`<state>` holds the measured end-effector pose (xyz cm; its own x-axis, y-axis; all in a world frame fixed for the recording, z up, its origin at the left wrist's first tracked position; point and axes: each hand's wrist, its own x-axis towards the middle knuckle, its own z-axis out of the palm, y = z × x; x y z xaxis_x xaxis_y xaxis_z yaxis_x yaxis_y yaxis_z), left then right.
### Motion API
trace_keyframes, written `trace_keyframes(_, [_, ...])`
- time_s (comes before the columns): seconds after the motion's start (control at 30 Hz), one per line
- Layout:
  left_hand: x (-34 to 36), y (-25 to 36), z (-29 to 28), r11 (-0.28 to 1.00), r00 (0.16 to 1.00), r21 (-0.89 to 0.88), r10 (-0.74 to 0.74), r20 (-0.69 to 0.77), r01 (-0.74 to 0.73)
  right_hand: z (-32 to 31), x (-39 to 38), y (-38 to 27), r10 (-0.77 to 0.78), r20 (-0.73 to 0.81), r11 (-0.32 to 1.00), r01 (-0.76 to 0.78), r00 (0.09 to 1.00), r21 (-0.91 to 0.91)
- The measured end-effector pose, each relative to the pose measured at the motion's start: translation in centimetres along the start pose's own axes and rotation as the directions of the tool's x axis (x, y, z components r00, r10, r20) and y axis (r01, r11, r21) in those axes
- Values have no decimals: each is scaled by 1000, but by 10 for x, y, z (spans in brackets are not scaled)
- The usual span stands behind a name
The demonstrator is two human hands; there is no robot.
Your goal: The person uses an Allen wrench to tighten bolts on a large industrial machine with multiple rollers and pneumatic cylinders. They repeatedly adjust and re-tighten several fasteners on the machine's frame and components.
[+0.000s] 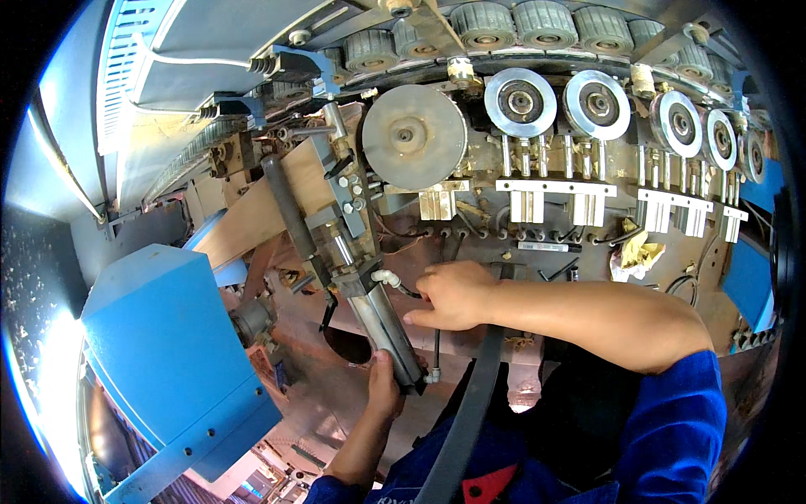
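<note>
A silver air cylinder (384, 326) stands tilted in the middle, its upper end joined to a metal bracket (346, 202). My left hand (384, 388) grips its lower end, with the thumb along the side and the other fingers hidden behind. A white elbow fitting (385, 277) sticks out near the cylinder's top, and a thin black air hose (406, 291) runs from it to my right hand (457, 296). The fingers of that hand are bent round the hose, partly hidden. A second elbow fitting (432, 375) sits by the cylinder's lower end.
A grey disc (414, 139) and several shiny wheels (520, 102) line the far side above metal blocks (554, 188). Left stands a blue machine cover (172, 336); a dark padded handle (287, 206) rises beside the bracket. A yellow-white rag (635, 254) and hex keys (558, 270) lie right.
</note>
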<state>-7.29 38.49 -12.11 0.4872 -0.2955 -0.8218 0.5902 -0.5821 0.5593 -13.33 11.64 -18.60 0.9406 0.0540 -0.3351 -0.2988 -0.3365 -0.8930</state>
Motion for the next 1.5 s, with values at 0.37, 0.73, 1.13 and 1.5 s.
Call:
trace_keyframes(0.37, [-5, 12, 7, 1000, 1000, 22, 19, -8, -18, -83, 44, -35, -582, -499, 768, 233, 642, -597])
trace_keyframes(0.73, [-7, 13, 7, 1000, 1000, 21, -2, -28, 3, -68, 67, -36, -466, -564, 861, 204, 682, -465])
trace_keyframes(1.13, [-5, 6, 3, 999, 1000, -32, -13, -10, 13, -67, 78, -37, -494, -570, 831, 165, 657, -531])
trace_keyframes(1.5, [-4, 7, 0, 998, 1000, 55, -31, 2, 31, -67, 79, -47, -427, -564, 873, 159, 707, -462])
